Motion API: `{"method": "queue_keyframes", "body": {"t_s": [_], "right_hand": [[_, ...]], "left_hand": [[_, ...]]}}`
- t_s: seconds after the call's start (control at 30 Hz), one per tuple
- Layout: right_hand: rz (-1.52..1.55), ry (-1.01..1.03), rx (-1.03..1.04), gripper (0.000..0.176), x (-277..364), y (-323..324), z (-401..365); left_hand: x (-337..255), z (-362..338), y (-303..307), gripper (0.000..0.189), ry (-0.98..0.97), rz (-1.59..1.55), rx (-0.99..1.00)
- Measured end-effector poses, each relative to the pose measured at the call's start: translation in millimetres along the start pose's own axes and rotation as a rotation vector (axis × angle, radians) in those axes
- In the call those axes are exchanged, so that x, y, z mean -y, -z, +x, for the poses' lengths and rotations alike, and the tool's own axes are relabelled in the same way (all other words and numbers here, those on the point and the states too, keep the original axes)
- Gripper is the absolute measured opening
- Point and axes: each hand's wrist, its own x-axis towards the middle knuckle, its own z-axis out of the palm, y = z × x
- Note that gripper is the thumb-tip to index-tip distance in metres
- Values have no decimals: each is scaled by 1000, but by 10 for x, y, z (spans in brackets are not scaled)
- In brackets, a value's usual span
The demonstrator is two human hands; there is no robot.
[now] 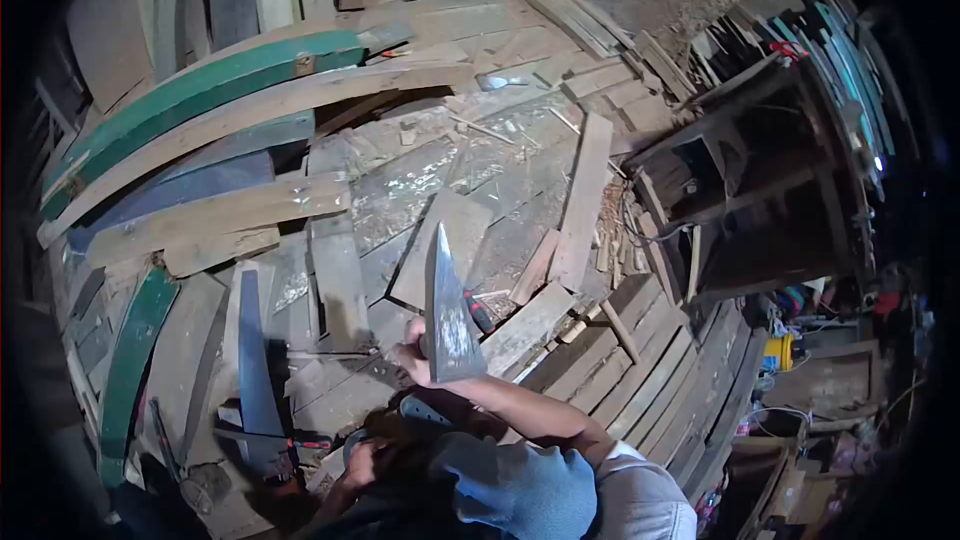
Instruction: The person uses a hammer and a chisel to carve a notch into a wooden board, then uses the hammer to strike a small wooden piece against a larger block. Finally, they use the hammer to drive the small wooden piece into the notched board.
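My right hand (414, 356) is closed around a long tapered grey piece (452, 335) with pale worn patches. Its narrow tip points away from me, and its broad end lies over my wrist. My left hand (362, 463) is low in the view, above the floor boards near my foot; its fingers are dim and I cannot tell what they hold. Left of that hand lies a tool with a red and black handle (308, 443). A handsaw (255, 360) with a blue-grey blade rests on a board. Another red and black handle (479, 312) shows just right of the tapered piece.
Green-painted timbers (215, 78) and bare planks (250, 208) lie at the left. A long board (582, 205) slants across the middle among wood chips. Dark wooden framing (760, 180) stands at the right, with stacked slats (660, 380) below. A yellow container (778, 352) sits at the lower right.
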Motion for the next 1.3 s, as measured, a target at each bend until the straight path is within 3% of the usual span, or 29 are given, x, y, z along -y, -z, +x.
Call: {"method": "queue_keyframes", "body": {"t_s": [0.03, 0.1, 0.17, 0.33, 0.37, 0.43, 0.5, 0.53, 0.57, 0.63, 0.7, 0.83, 0.9, 0.93, 0.97, 1.03, 1.07, 1.13, 1.23, 1.27, 1.3], "right_hand": [[182, -338, 88, 10, 108, 46, -27], [70, -297, 197, 10, -208, -122, -405], [200, -476, 188, 15, -305, -270, -889], [-135, -1226, 446, 36, -256, -431, -1218], [-2, -1263, 414, 39, -353, -485, -1336], [-60, -1219, 354, 36, -367, -506, -1348], [-188, -841, 456, 30, -488, -470, -1295], [-62, -726, 226, 26, -336, -413, -1106], [-66, -685, 274, 27, -264, -335, -907], [18, -627, 165, 30, 44, -172, -418], [228, -497, 113, 26, 121, -127, -180], [281, -304, 43, 25, -86, -343, -316], [233, -535, 147, 23, -182, -445, -673], [138, -581, 171, 24, -256, -537, -913], [128, -691, 318, 25, -353, -542, -1092], [-48, -790, 361, 25, -430, -552, -1345], [-47, -792, 355, 25, -514, -591, -1479], [-149, -989, 281, 32, -638, -707, -1652], [-49, -1107, 465, 39, -170, -299, -1157], [-83, -1062, 544, 43, -354, -398, -1244], [-87, -1067, 545, 43, -377, -409, -1207]], "left_hand": [[40, 7, -18, 29, 24, 21, -1], [110, 19, -39, 28, -11, -20, 14], [76, 13, -23, 27, -24, -5, -33], [-78, -82, 2, 25, -168, -45, -68], [-115, -62, 42, 24, -194, -67, -86], [-36, 0, -12, 21, -148, -70, -117], [112, -3, -62, 21, -197, -21, -153], [55, -50, -67, 21, -189, -25, -135], [-61, -50, -42, 21, -99, -69, -110], [-85, 8, -43, 20, -20, -109, -86], [146, 51, -96, 17, -146, -15, -143], [604, 98, -188, 18, -295, 81, -149], [784, 77, -299, 19, -174, -160, -167], [633, 73, -269, 20, -83, -137, -144], [541, 73, -256, 20, -83, -136, -137], [462, 45, -227, 18, -156, -147, -177], [526, 56, -260, 18, -156, -143, -173], [678, 71, -308, 17, -280, -313, -237], [332, 10, -200, 16, -137, -192, -217], [240, -38, -234, 15, -259, -103, -368], [340, -11, -279, 15, -258, -109, -365]]}}
